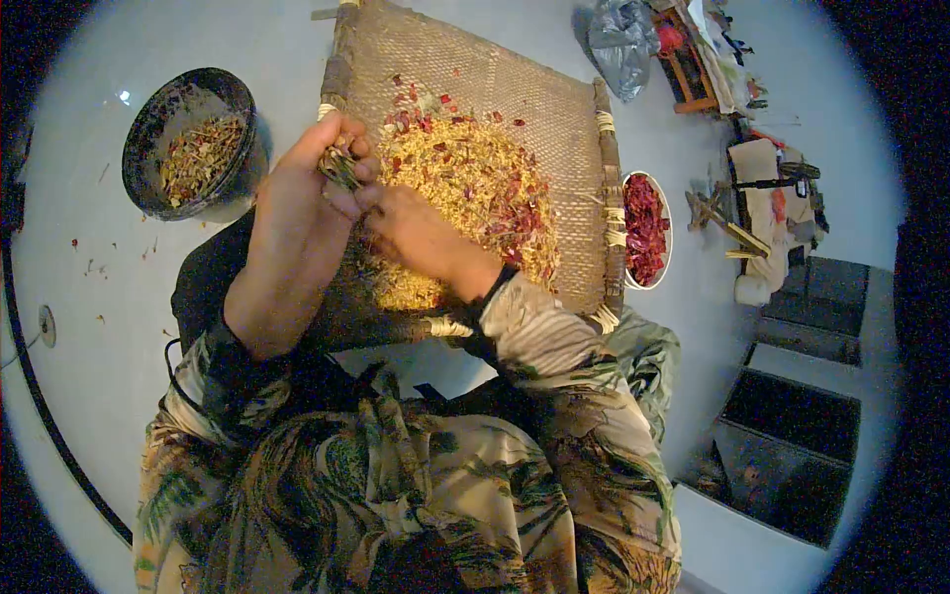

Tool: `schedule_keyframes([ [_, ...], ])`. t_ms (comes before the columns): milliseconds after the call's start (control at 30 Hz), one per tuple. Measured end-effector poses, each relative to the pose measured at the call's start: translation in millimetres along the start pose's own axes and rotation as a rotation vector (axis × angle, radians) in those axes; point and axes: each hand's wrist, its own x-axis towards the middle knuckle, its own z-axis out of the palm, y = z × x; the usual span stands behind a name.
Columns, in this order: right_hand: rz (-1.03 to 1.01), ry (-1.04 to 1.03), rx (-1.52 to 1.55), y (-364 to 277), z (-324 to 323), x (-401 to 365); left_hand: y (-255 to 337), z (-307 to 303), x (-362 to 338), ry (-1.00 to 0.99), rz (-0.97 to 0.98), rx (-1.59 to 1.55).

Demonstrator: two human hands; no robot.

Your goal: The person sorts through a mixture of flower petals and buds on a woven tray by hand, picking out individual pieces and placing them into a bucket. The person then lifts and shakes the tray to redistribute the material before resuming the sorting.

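Observation:
My left hand (pixel 315 188) is raised at the left side of a woven tray (pixel 396 49), its fingers curled around a small bunch of dried stems (pixel 340 168). Close beside it, my right hand (pixel 421 236) reaches low over the tray's near left part. Its fingers point down at the heap of yellow seeds (pixel 445 173) and are blurred and partly hidden, so what they hold cannot be made out. Red flakes of dried chili (pixel 515 213) are mixed through the seeds, mostly on the right of the heap.
A black bucket (pixel 247 148) with dried stems stands left of the tray. Right of it is a white bowl of red chili pieces (pixel 645 230). A grey plastic bag (pixel 621 45) and a wooden stool (pixel 688 69) are at the back right. Red bits (pixel 94 265) lie scattered on the floor.

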Motion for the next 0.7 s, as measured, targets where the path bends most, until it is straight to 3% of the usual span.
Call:
schedule_keyframes([
  [133, 0.064, 0.161, -0.228, 50, -27, -9, 0, -7, 4, -0.026, -0.011, -0.009],
  [233, 0.454, 0.158, -0.233, 77, -38, -32, 3, -9, 4, -0.04, -0.009, -0.009],
  [333, 0.582, 0.198, -0.156, 83, -43, -60, 6, 1, -2, 0.009, -0.013, 0.006],
  [367, 0.671, 0.094, -0.062, 85, -44, -66, 6, 3, -3, 0.034, -0.013, 0.014],
  [467, 0.659, 0.004, -0.04, 52, -38, -68, 3, -5, 1, -0.072, -0.029, -0.05],
  [600, 0.285, 0.007, -0.002, 8, -34, -52, 1, -3, 1, -0.051, -0.034, -0.055],
  [700, 0.216, 0.029, 0.027, 20, -31, -43, 2, -5, 3, -0.055, -0.041, -0.032],
])
